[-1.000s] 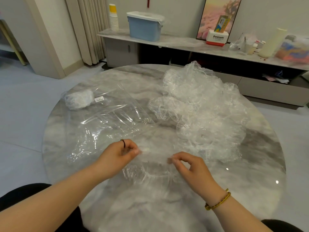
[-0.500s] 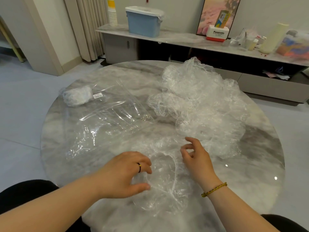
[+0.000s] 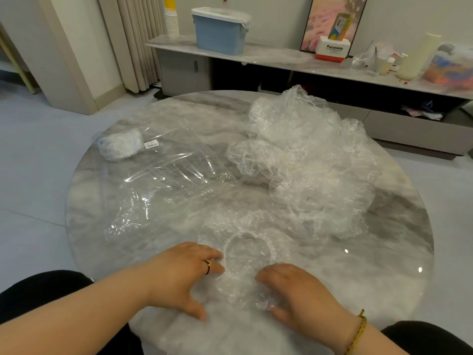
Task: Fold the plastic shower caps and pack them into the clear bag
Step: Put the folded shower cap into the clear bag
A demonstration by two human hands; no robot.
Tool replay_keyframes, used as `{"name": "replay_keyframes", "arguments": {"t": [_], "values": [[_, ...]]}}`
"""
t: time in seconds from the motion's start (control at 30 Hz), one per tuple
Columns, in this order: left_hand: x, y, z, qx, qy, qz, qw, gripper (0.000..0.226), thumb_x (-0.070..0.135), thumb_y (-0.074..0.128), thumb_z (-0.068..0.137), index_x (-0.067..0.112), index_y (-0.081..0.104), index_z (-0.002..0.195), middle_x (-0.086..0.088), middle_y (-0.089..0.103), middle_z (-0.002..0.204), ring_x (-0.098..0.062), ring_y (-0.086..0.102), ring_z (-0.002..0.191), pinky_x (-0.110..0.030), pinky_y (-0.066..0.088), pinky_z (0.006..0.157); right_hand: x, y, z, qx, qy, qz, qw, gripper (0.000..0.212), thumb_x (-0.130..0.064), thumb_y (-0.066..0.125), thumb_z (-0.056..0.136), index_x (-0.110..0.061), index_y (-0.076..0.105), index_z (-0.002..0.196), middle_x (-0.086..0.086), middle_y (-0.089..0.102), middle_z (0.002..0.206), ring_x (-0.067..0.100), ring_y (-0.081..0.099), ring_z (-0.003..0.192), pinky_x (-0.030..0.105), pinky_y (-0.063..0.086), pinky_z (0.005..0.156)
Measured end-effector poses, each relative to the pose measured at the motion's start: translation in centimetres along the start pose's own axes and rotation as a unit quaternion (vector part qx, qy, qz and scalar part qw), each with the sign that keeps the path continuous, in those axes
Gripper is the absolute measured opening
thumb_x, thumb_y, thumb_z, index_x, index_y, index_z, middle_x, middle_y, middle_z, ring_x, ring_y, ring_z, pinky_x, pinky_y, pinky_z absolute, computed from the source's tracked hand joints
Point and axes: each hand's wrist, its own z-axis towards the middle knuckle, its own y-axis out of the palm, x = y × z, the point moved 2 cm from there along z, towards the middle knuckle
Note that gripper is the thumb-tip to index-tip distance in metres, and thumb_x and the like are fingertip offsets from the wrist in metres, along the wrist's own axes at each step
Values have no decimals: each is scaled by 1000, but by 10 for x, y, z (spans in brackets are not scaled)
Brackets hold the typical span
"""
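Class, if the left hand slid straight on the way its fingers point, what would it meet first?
Probably the shower cap, which the left hand touches: its fingers point at the cap's elastic rim.

Two hands: one left hand (image 3: 179,275) and one right hand (image 3: 299,290), with one dark ring (image 3: 207,267) and one braided bracelet (image 3: 358,329). One round marble table (image 3: 399,252). One shower cap (image 3: 247,254) lies spread by itself; the heap of shower caps (image 3: 314,170) is too crumpled together to count. One clear bag (image 3: 158,180), one white bundle (image 3: 120,144), one barcode label (image 3: 151,144). One sideboard (image 3: 281,57) bears one blue lidded bin (image 3: 218,32), one stack of paper cups (image 3: 172,21), one Panasonic box (image 3: 332,49), one framed picture (image 3: 322,19)
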Motion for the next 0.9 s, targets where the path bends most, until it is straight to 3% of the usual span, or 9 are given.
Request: {"name": "replay_keyframes", "arguments": {"t": [0.1,0.17,0.23,0.3,0.4,0.53,0.67,0.8,0.9], "values": [[-6,1,5,61,-69,-63,994,44,57,34,65,32,69,74,20,65,103,0,63,89,-4,35,85,3,-4,11,7,137,161,977,21,-37,46,79,-29,62,90,-23,57,79,3,58,83,6,42,72],[-7,7,10,69,-121,-151,979,51,56,28,71,16,58,67,11,66,101,-7,59,90,-8,34,82,2,-4,9,-12,198,263,944,19,-26,54,89,-26,62,72,-16,58,73,2,59,79,10,44,73],[-10,8,14,54,-174,-237,954,38,46,43,88,17,52,64,3,59,78,-5,50,70,-12,35,70,4,-6,10,14,244,293,924,33,-21,55,91,-26,53,58,-11,54,57,-1,53,62,10,40,62],[-15,6,13,53,-227,-313,921,34,28,53,92,21,49,59,8,51,61,0,46,57,-11,34,60,5,-5,12,36,281,269,921,39,-23,54,91,-23,45,53,-7,44,49,3,44,50,13,35,55],[-16,3,13,62,-283,-314,904,36,28,54,92,26,45,57,19,52,46,7,48,50,-10,33,53,4,0,16,37,302,233,923,34,-21,53,92,-21,41,60,-5,39,53,7,37,48,17,34,53],[-8,-6,15,115,-334,-182,918,19,36,52,92,31,37,81,13,55,66,-6,50,61,-17,34,56,4,1,20,28,300,160,940,10,-26,48,93,-24,44,85,-9,42,57,5,38,52,17,33,52],[6,-1,20,306,-180,17,935,32,32,47,76,18,49,105,-1,68,89,-15,54,83,-26,35,75,3,-1,21,6,298,72,952,15,-30,45,94,-27,31,97,-10,39,60,5,36,52,19,30,48],[28,28,30,220,-89,46,970,40,41,19,98,18,43,120,0,65,117,-12,42,113,-29,17,106,0,3,21,133,211,-33,968,38,-19,66,66,-20,47,99,-8,61,73,10,57,61,17,42,52],[26,39,32,144,-126,34,981,61,49,0,97,13,41,124,0,64,120,-11,39,119,-28,11,109,-2,11,20,142,100,-42,984,29,-20,42,80,-19,47,109,5,65,108,14,50,103,27,36,93]]}}
